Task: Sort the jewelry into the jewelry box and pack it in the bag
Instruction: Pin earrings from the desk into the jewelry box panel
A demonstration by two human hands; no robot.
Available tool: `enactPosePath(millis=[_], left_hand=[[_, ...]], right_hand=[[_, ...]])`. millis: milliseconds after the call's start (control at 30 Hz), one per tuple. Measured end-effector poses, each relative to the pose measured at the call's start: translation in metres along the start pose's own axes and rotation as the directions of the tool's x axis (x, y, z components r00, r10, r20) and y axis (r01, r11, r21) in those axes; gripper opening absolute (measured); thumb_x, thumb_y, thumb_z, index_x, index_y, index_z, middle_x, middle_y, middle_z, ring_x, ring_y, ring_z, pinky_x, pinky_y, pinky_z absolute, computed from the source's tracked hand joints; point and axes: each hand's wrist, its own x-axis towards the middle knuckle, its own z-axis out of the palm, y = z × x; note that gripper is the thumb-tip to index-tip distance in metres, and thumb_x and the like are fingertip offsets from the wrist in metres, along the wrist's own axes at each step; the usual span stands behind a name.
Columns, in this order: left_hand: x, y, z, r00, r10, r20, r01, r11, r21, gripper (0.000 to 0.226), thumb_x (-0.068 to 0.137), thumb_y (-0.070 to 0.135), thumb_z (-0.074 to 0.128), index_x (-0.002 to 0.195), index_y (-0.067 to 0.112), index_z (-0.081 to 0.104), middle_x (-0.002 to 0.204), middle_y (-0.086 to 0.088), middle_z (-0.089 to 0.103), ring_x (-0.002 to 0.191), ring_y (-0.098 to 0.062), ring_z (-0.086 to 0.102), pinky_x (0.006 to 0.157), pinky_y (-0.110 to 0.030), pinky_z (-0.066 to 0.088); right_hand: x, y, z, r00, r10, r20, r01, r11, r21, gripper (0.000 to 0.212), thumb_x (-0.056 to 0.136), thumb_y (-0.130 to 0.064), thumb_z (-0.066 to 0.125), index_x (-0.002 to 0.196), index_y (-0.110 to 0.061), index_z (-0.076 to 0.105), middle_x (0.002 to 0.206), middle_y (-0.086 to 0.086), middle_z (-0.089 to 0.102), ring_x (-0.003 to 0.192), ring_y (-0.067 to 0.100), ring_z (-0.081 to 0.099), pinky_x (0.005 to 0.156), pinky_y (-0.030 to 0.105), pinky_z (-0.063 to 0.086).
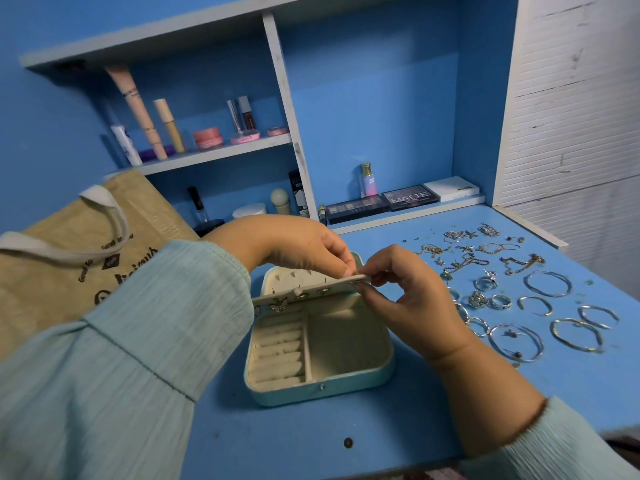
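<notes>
An open pale-green jewelry box [349,382] sits in the middle of the blue desk, with ring rolls on its left and a bare compartment on its right. Across it lies a cream earring panel [311,293] with several studs and a butterfly earring on it. My left hand [294,244] pinches the panel's top edge near its right end. My right hand [405,289] pinches the same end from the right; what sits between the fingertips is hidden. Loose jewelry [512,292], hoops, rings and chains, is spread on the desk to the right. A tan jute bag [79,244] stands at the left.
Shelves behind hold cosmetics tubes and jars [194,129], a perfume bottle [367,180] and eyeshadow palettes [398,200]. A white slatted wall [581,98] bounds the right side. The desk's front edge [311,462] runs just below the box.
</notes>
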Motion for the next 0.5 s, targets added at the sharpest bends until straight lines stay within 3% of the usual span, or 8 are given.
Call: enactPosePath(millis=[167,300,500], left_hand=[[-0.0017,0.0009,-0.0004,0.999,-0.019,-0.031,0.02,0.999,0.031,0.01,0.091,0.037,0.052,0.092,0.035,0.062,0.096,0.02,0.061,0.1,-0.003,0.055,0.095,-0.026,0.041],[-0.0009,0.0031,0.0013,0.999,-0.028,-0.018,0.029,0.999,0.046,0.011,0.091,0.032,0.053,0.091,0.029,0.063,0.092,0.013,0.061,0.091,-0.005,0.054,0.095,-0.031,0.044],[0.0004,0.0056,0.0009,0.998,-0.06,-0.014,0.061,0.995,0.078,0.027,0.092,0.036,0.049,0.105,0.019,0.065,0.11,0.001,0.063,0.108,-0.015,0.055,0.101,-0.036,0.042]], right_hand=[[-0.0005,0.0002,0.0006,1.0,0.004,0.0,-0.004,1.0,0.003,0.02,0.074,-0.008,0.066,0.085,-0.023,0.057,0.08,-0.004,0.059,0.077,0.006,0.053,0.071,0.013,0.045],[-0.0002,0.001,0.0011,1.0,0.007,-0.006,-0.007,1.0,-0.001,0.019,0.074,-0.009,0.066,0.084,-0.022,0.057,0.08,-0.003,0.059,0.076,0.007,0.054,0.071,0.015,0.046],[0.0,0.0008,0.0015,1.0,0.0,-0.017,0.0,1.0,-0.001,0.021,0.074,-0.007,0.066,0.084,-0.023,0.056,0.079,-0.004,0.058,0.076,0.006,0.053,0.071,0.011,0.044]])
